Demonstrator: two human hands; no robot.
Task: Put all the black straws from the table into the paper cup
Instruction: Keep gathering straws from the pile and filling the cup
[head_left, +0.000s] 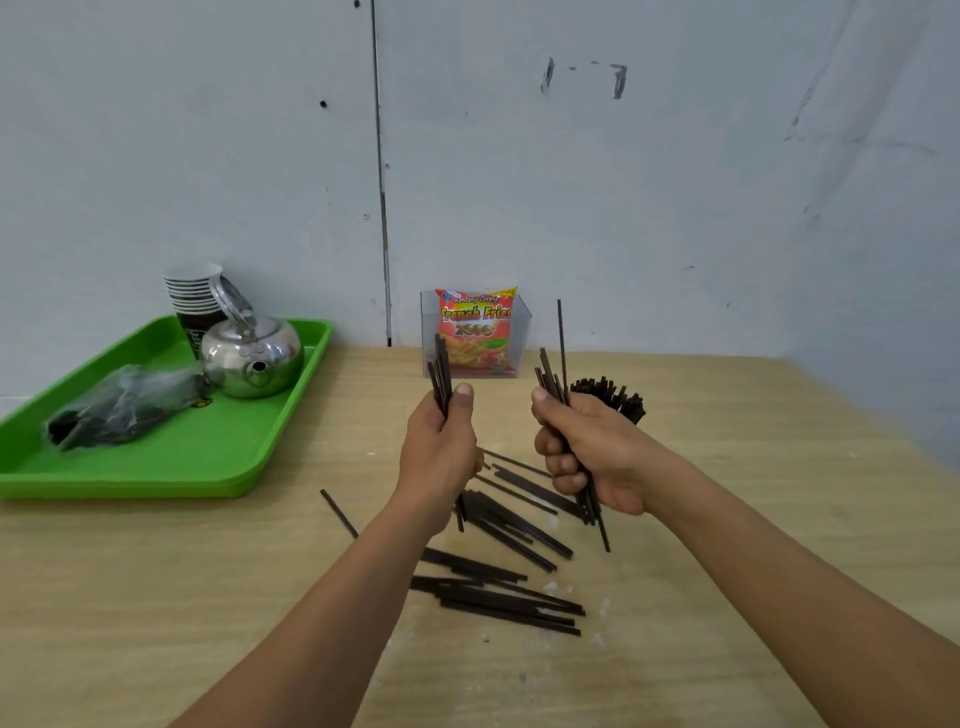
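Observation:
My left hand (441, 447) grips a small bunch of black straws (441, 371), held upright above the table. To its right, my right hand (592, 457) grips a bigger bunch of black straws (553, 379), with one long straw sticking up and the lower ends poking out below my palm. Behind my right hand a cluster of black straw tops (615, 397) stands upright; the paper cup holding them is hidden by the hand. Several loose black straws (509, 566) lie scattered on the wooden table (208, 597) below both hands.
A green tray (171, 467) at the left carries a stack of paper cups (192, 291), a steel kettle (252, 358) and a plastic bag of dark straws (124, 405). A clear box with a snack packet (475, 332) stands against the wall.

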